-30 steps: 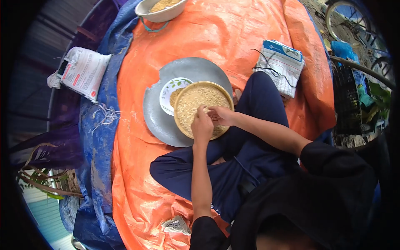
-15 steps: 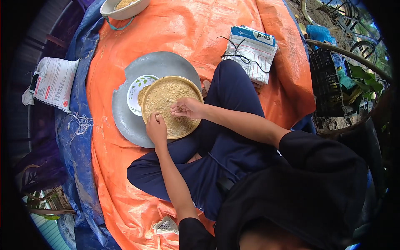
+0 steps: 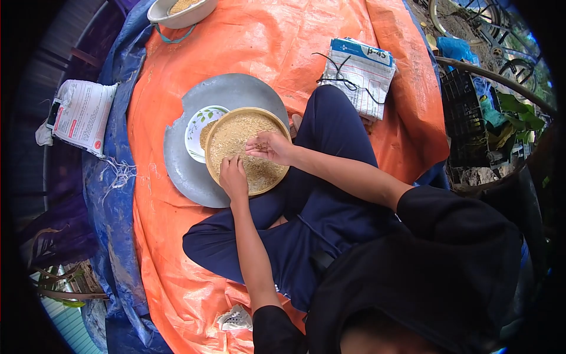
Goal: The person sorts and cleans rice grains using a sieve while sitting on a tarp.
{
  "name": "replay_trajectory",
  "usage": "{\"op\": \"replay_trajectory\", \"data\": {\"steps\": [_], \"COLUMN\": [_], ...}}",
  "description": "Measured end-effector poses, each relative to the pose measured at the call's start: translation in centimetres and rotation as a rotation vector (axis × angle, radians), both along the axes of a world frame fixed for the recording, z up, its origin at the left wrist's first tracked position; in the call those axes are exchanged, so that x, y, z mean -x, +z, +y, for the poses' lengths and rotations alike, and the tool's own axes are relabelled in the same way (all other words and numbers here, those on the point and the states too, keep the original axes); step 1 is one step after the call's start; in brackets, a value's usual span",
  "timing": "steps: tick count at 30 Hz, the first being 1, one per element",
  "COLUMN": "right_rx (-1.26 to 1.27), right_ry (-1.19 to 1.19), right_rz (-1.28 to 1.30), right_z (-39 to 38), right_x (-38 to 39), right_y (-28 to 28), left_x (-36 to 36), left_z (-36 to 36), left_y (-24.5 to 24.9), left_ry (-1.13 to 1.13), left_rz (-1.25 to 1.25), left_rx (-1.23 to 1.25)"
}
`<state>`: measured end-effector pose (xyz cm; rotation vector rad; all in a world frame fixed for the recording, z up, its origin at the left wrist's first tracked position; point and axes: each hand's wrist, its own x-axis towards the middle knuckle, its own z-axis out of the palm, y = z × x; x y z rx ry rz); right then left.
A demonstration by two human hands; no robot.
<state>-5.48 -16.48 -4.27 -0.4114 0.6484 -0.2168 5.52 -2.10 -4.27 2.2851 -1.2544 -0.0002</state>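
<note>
A round yellow-rimmed tray (image 3: 259,193) of pale grain lies across the edge of a large grey metal disc (image 3: 186,171). My left hand (image 3: 234,177) is over the tray's lower left part, its fingertips bent together at the grain; what they pinch is too small to tell. Palm up and cupped, my right hand (image 3: 271,147) is over the tray's right half, with small brown bits on its palm and fingers. Partly under the tray's left edge is a white bowl (image 3: 194,131) with a leaf pattern, holding brown grain.
Orange sheeting (image 3: 247,47) lies beneath everything, beside a blue tarp (image 3: 118,236). A basin (image 3: 188,16) of grain is at the top. Folded printed sacks (image 3: 359,74) with black cord lie above my knee. A printed bag (image 3: 85,115) is at left, a black crate (image 3: 463,118) at right.
My left fingers have moved slightly up and right over the grain and extended from a tighter curl. My right hand stays cupped over the tray. The whole view has shifted slightly.
</note>
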Motion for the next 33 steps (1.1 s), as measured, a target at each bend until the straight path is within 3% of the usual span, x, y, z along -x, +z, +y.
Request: {"op": "replay_trajectory", "data": {"steps": [5, 13, 16, 20, 26, 29, 33], "right_rx": [0.007, -0.043, 0.003, 0.105, 0.021, -0.011, 0.055], "right_ry": [0.063, 0.072, 0.060, 0.011, 0.070, 0.087, 0.015], "right_rz": [0.022, 0.020, 0.059, 0.145, 0.145, 0.122, 0.187], "right_z": [0.4, 0.6, 0.6, 0.7, 0.7, 0.8, 0.5], "right_x": [0.1, -0.1, -0.1, 0.2, 0.2, 0.2, 0.1], "right_y": [-0.5, -0.3, -0.6, -1.2, -1.4, -2.4, -2.0], "left_x": [-0.1, 0.5, 0.5, 0.5, 2.1, 1.8, 1.3], "left_z": [-0.1, -0.9, -0.8, -1.0, -1.3, -1.2, -0.7], "left_y": [-0.3, -0.9, -1.3, 0.1, 3.8, 2.8, 1.5], "left_ry": [-0.012, -0.051, -0.005, 0.115, -0.080, -0.042, 0.045], "left_rz": [-0.025, -0.315, -0.306, -0.038, 0.162, 0.091, -0.080], "left_rx": [-0.033, -0.269, -0.213, -0.106, 0.040, 0.119, -0.059]}}
